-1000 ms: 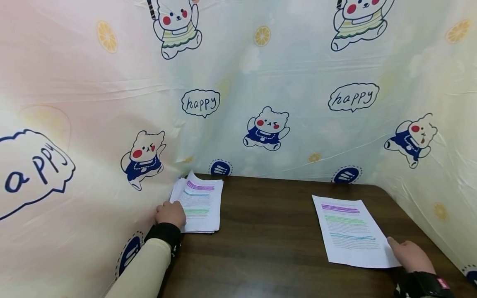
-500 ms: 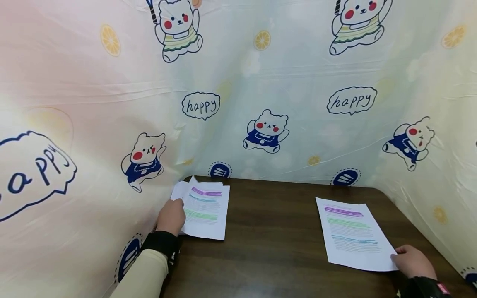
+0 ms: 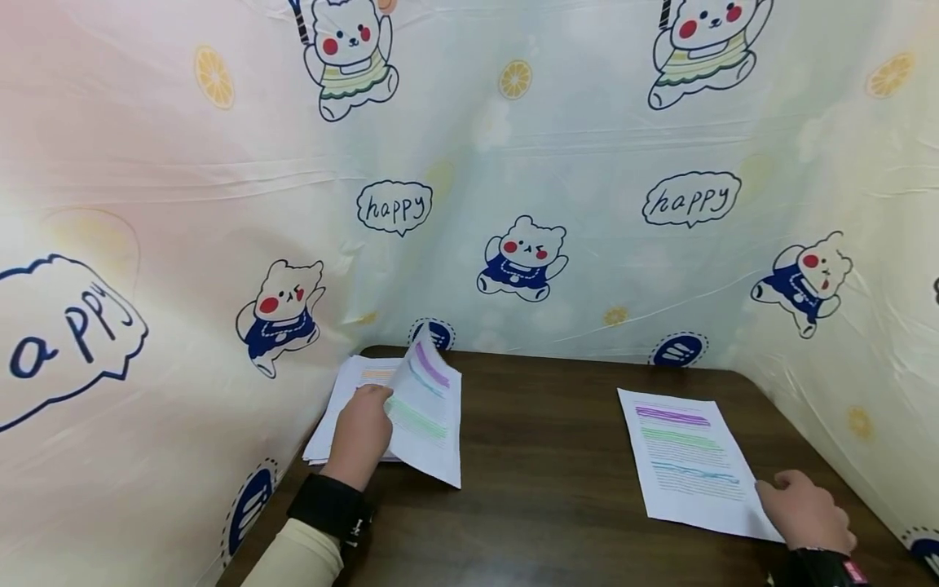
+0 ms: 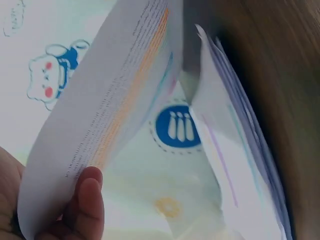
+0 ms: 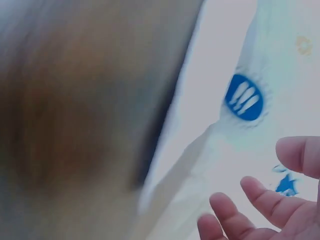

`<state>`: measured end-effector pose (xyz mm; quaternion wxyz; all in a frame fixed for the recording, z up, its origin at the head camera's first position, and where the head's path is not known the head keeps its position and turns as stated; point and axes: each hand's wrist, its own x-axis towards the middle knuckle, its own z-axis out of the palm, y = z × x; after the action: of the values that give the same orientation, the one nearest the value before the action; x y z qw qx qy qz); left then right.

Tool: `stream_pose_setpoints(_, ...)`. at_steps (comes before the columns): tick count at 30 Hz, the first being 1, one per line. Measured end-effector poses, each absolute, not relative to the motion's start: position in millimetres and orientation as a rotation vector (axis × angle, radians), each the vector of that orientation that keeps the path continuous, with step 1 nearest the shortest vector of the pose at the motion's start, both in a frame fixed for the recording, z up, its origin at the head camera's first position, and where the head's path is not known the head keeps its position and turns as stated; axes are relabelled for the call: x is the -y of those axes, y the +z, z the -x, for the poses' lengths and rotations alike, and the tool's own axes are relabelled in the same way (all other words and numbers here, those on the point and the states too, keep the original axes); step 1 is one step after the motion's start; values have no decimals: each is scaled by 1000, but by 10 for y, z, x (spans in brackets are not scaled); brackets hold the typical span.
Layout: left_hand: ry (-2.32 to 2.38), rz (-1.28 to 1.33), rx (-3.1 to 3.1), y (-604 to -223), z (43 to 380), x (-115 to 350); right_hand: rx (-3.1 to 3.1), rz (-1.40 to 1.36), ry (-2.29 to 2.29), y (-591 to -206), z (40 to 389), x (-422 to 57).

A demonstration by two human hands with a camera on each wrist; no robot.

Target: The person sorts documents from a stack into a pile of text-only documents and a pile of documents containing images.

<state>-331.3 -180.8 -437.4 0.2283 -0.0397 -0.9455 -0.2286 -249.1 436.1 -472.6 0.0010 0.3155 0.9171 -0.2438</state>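
My left hand [image 3: 363, 432] pinches the left edge of a printed sheet [image 3: 433, 448] with purple, blue and green highlighted lines. The sheet bends up off a paper stack [image 3: 326, 416], whose top page shows orange highlighting. In the left wrist view, the curled fingers [image 4: 90, 200] hold the sheet, and text with an orange band shows on its back. Another highlighted sheet [image 3: 682, 440] lies flat at the right. Beside its lower right corner is my right hand [image 3: 807, 514], and the right wrist view shows its fingers [image 5: 270, 200] spread, holding nothing.
The dark wooden table [image 3: 543, 473] stretches between the two groups of paper. A printed curtain [image 3: 528, 163] with bears and lemon slices hangs behind and along both sides, close to the stack on the left.
My left hand has moved rightward, lifting the top sheet and uncovering the page beneath. My right hand has let go of the right sheet's corner, and that sheet stays nearly in place.
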Motion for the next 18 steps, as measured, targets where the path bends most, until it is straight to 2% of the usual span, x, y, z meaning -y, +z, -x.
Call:
stream_pose_setpoints(6,-770,189,2539,-4268,3208,1548,-2994,-663,-969,-4548,2540,-3891)
stream_pose_setpoints(13,-1193,223,2484,-4234,3008,1211,-2836,-281,-1410,-4472,2444,-2826)
stream_pose_setpoints(18,-1495,200,2430,-4310,2912,988,-2559,-217,-1648,-4589,2365,-2250)
